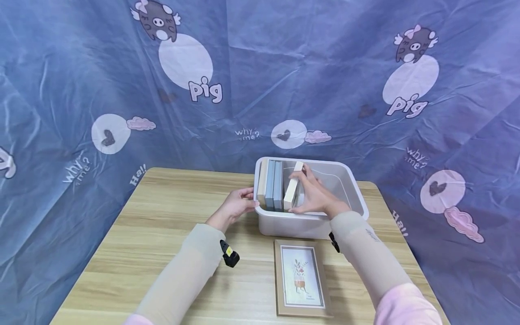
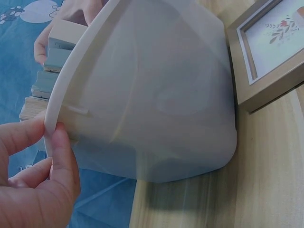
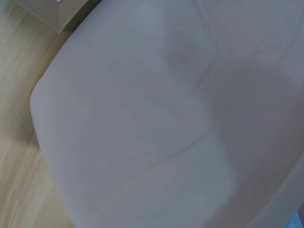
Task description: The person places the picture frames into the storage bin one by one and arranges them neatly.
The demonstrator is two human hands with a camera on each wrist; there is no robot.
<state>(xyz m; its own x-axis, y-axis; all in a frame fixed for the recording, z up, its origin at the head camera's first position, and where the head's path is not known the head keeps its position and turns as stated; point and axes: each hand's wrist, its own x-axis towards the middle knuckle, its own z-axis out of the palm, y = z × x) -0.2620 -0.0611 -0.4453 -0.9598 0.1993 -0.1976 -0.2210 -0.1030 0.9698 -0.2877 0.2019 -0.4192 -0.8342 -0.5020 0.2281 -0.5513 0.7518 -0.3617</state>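
Note:
A white plastic bin (image 1: 292,224) stands toward the back of the table. My left hand (image 1: 235,205) pinches its left rim between thumb and fingers, seen closely in the left wrist view. Inside, a beige frame (image 1: 262,185) and two blue frames (image 1: 274,185) stand on edge side by side at the left. Just right of them, my right hand (image 1: 314,192) grips a white picture frame (image 1: 293,185), slightly tilted, within the bin; mostly its edge shows. The right wrist view shows only the bin's outer wall (image 3: 133,118), with the hand out of sight.
A tan picture frame (image 1: 279,289) with a potted-plant print lies face up on the wooden table (image 1: 162,216), in front of the bin. Behind and at the sides hangs a blue cloth (image 1: 260,90) with pig prints. The bin's right part shows bare inner wall.

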